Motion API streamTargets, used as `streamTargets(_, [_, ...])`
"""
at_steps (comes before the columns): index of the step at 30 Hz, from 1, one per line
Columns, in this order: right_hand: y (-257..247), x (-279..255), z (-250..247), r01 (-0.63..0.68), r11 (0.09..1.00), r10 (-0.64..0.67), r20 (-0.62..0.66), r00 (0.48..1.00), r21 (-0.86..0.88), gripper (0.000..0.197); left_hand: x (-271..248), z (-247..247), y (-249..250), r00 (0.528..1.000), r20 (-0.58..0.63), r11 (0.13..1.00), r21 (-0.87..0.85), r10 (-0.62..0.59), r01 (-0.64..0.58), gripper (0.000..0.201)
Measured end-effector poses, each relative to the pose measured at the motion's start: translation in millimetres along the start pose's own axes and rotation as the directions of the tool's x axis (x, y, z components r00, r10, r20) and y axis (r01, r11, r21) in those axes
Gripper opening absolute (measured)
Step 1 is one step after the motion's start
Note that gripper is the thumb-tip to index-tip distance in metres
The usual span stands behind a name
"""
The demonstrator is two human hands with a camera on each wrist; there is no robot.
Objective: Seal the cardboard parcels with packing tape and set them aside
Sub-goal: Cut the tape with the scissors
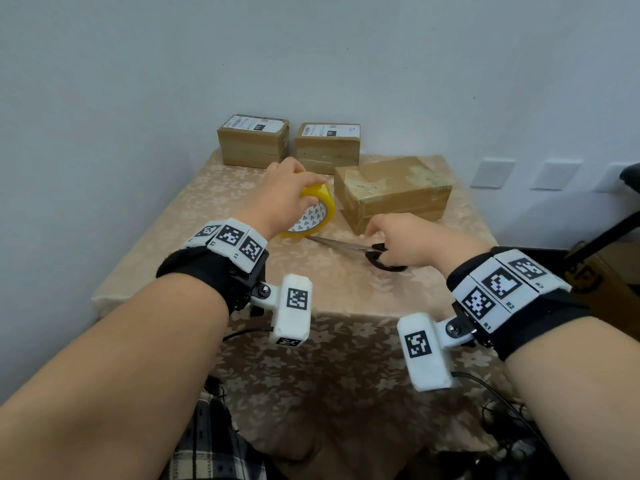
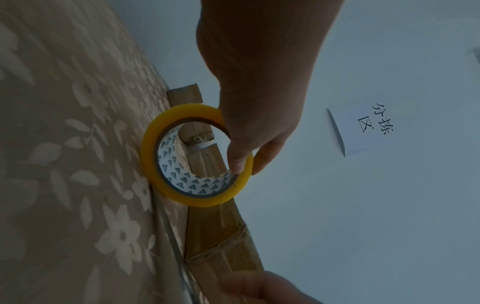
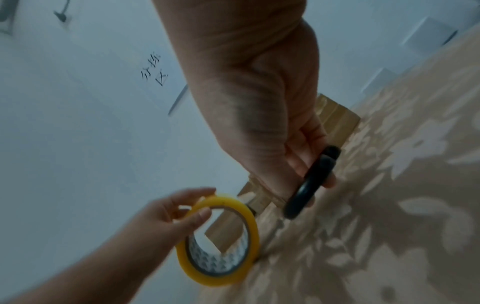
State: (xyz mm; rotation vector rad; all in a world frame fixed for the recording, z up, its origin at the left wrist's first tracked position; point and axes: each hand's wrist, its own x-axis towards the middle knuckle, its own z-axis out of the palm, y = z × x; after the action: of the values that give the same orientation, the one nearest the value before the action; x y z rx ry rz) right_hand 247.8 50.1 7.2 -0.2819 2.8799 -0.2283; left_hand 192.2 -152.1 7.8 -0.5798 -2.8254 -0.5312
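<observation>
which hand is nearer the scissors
Right. The right hand grips the black handles of the scissors; the left hand holds the tape roll near the blade tips.

wall paper sign [image 2: 363,128] "分拣区", wristband tags [image 1: 498,306] perhaps "R1", "R2"

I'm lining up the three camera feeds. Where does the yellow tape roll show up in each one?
Head: the tape roll sits left of centre, under the left hand.
Left wrist: centre of the picture, standing on the tablecloth.
Right wrist: lower centre, beside the scissors in the right hand.
Shared landmark: the nearest parcel beside the roll.
</observation>
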Motion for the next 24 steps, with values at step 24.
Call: streamTargets(24, [26, -36, -4, -0.388, 0.631, 0.122, 0.408, 0.905, 0.671, 0.066, -1, -4, 4, 0.999, 0.039, 0.997, 0.075, -0.016, 0.013, 0.04])
